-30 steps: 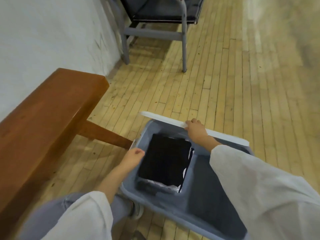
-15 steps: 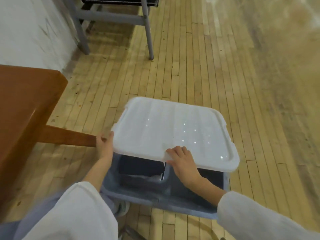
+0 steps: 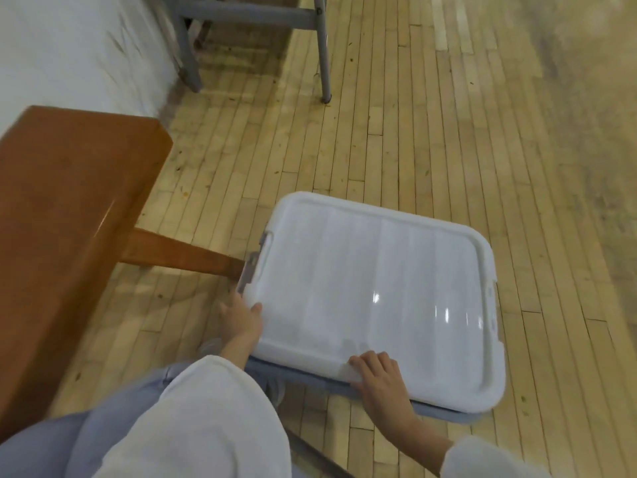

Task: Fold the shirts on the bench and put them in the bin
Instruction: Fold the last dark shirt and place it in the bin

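Observation:
A white plastic lid (image 3: pixel 375 291) lies flat over the grey-blue bin (image 3: pixel 310 376) on the floor, so the folded shirts inside are hidden. My left hand (image 3: pixel 241 319) grips the lid's near left corner, thumb on top, just below a grey latch (image 3: pixel 251 270). My right hand (image 3: pixel 375 374) holds the lid's near edge, fingers curled over the rim. The brown wooden bench (image 3: pixel 69 219) stands at the left, its top bare where it shows.
A grey metal chair frame (image 3: pixel 324 46) stands at the back by the white wall (image 3: pixel 69 46). The bench's slanted leg (image 3: pixel 179 257) reaches to the bin's left side. Wooden plank floor (image 3: pixel 482 150) spreads to the right and behind the bin.
The lid, raised behind the open bin a second ago, has come down and now covers it fully. The black folded shirt is out of sight. Both hands shifted to the lid's near edge.

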Action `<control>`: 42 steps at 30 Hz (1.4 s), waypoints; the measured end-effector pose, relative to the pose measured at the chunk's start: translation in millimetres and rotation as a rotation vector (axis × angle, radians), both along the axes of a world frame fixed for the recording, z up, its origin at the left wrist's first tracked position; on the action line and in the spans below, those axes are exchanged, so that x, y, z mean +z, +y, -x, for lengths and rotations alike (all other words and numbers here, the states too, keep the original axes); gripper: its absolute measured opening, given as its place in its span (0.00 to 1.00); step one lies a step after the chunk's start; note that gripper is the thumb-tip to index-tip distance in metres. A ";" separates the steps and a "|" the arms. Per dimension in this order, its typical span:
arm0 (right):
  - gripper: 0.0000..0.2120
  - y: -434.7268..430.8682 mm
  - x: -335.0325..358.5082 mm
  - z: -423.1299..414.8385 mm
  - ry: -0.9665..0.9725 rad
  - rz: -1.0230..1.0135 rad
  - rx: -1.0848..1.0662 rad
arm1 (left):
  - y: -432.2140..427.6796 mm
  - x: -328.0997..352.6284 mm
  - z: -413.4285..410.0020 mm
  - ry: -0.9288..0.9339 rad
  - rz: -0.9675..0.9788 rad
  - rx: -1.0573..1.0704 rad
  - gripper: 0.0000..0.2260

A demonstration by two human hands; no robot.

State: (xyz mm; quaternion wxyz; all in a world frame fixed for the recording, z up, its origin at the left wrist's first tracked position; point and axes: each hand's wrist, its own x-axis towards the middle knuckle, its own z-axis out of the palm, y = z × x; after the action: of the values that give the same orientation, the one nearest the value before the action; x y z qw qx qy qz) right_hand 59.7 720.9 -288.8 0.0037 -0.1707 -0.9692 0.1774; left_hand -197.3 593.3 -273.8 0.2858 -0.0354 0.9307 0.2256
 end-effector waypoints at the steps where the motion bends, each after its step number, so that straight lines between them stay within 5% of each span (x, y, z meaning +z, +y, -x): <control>1: 0.30 0.5 -1.1 -1.2 -0.004 0.006 0.012 | -0.7 -0.6 0.1 -0.038 -0.019 0.014 0.22; 18: 0.27 -2.1 1.6 -4.3 -0.238 0.111 0.177 | -11.3 2.8 -2.2 0.018 0.102 -0.047 0.15; 22: 0.14 3.6 24.3 26.6 -0.373 0.243 0.163 | -16.1 8.9 7.7 -0.134 0.016 0.038 0.14; 27: 0.20 19.5 29.4 114.5 -0.300 0.157 0.036 | -20.0 4.4 23.2 -0.329 -0.055 0.187 0.22; 31: 0.37 24.5 24.3 187.3 -0.355 0.086 0.029 | -7.7 -5.0 38.3 -0.536 -0.365 0.393 0.25; 38: 0.50 13.1 4.1 222.5 -0.525 -0.006 0.102 | 8.9 -9.5 70.6 -0.428 -0.318 0.459 0.32; 42: 0.51 14.3 1.3 222.7 -0.524 0.002 0.097 | 12.4 -17.1 84.2 -0.394 -0.431 0.581 0.21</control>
State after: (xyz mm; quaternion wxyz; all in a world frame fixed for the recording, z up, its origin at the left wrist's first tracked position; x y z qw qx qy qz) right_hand -163.0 735.2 -287.4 -0.2562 -0.1641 -0.9439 0.1282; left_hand -281.4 605.7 -290.8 0.3840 -0.2784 0.7407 0.4757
